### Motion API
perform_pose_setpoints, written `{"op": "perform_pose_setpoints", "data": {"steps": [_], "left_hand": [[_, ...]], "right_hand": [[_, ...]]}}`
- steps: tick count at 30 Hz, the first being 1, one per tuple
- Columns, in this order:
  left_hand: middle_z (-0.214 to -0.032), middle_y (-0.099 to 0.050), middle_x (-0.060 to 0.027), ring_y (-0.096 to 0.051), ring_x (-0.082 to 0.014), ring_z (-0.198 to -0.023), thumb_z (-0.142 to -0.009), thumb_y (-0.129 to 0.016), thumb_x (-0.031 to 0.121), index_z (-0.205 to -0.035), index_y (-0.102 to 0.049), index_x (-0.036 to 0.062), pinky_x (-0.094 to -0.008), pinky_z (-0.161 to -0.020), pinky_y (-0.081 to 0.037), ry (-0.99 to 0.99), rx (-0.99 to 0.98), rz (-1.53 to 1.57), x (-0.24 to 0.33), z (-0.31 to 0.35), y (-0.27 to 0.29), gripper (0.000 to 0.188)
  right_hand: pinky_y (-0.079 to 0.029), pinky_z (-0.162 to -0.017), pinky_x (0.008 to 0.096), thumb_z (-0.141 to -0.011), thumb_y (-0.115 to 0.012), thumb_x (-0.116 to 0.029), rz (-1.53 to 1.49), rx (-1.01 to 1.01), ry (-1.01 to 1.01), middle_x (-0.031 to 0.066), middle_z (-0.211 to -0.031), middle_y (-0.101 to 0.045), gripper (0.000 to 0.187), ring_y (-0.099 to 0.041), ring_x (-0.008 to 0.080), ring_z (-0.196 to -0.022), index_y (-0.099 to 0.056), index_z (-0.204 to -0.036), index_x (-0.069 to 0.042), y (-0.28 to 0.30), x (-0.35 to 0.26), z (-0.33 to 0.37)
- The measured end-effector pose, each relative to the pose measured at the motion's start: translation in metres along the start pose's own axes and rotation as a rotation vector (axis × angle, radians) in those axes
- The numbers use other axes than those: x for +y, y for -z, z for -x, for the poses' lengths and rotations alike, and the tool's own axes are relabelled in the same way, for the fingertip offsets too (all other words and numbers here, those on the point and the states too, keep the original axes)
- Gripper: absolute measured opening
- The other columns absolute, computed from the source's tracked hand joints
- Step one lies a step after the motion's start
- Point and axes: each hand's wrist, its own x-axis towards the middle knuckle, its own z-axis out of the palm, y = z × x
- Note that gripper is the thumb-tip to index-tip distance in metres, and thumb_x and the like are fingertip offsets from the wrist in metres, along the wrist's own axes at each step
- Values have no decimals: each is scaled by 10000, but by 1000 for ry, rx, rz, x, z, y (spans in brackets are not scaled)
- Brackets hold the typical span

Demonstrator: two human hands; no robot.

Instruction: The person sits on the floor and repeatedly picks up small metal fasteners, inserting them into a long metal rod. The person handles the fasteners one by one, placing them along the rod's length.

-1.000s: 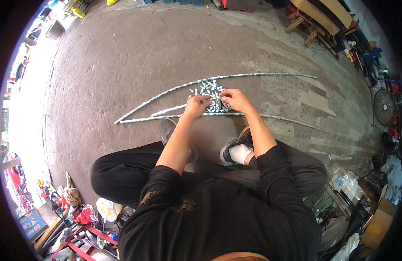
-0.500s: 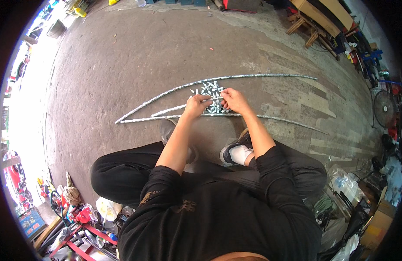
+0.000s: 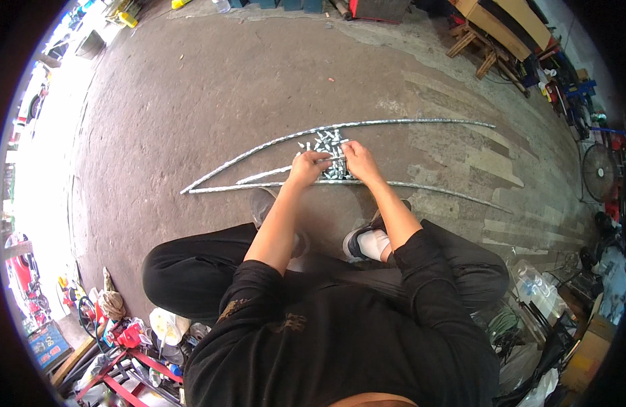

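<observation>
A small pile of short silvery metal pieces [image 3: 324, 140] lies on the floor in front of me. My left hand [image 3: 307, 169] is closed on a thin silvery strand [image 3: 262, 176], whose free end trails to the left along the floor. Close by, over the pile's right side, my right hand [image 3: 359, 162] has its fingers pinched together; what is between them is too small to make out. Beyond the pile curves a long segmented silvery strand [image 3: 408, 122]. Another long strand [image 3: 448, 193] runs on the near side, passing under my wrists.
Concrete floor [image 3: 191, 102] surrounds the strands. My shoe [image 3: 353, 243] and folded legs are just below them. Heaped tools and bags [image 3: 136, 339] lie at lower left. At the right stand a fan [image 3: 599, 169] and clutter; a cardboard box [image 3: 499, 27] sits at upper right.
My right hand has shifted slightly left and turned, its fingers now more upright by the pile. My left hand stays nearly in place with the strand.
</observation>
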Motion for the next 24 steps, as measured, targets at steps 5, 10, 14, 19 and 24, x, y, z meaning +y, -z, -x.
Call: {"op": "perform_pose_setpoints", "data": {"steps": [5,10,14,19,24], "left_hand": [[-990,-670,-140,-648,-253,-899,-782,-750,270,-1070,-714,91,-343,-805,-492,15,2,3,7,1,2,341],[-987,-672,-144,-648,-256,-896,-784,-747,270,-1069,-711,83,-349,-807,-493,-17,9,-22,0,0,3,343],[-1000,-675,-152,-650,-260,-908,-787,-742,265,-1069,-709,76,-347,-816,-493,-23,7,-19,-2,2,4,341],[-996,-679,-159,-650,-265,-925,-785,-738,258,-1075,-706,77,-346,-830,-491,-43,-12,-22,0,-4,0,344],[-982,-686,-156,-657,-283,-918,-773,-743,292,-1062,-718,116,-366,-823,-498,-7,11,-15,-4,2,3,340]], "right_hand": [[-499,-688,337,-942,-519,-367,-184,-156,-51,142,-880,-664,395,-642,183,-765,-609,-1065,-3,4,13,0],[-473,-586,283,-942,-540,-355,-296,-187,-50,80,-830,-635,387,-587,129,-643,-593,-1100,-5,5,4,-1],[-476,-620,285,-935,-558,-290,-342,-254,-187,78,-847,-638,344,-584,127,-673,-585,-1138,-14,17,-17,4],[-474,-590,303,-943,-530,-329,-206,-171,140,114,-879,-660,373,-609,152,-633,-604,-1109,-4,11,15,-4],[-484,-662,340,-929,-559,-300,-229,-274,-194,114,-909,-672,369,-632,172,-789,-592,-1130,8,15,-9,0]]}}
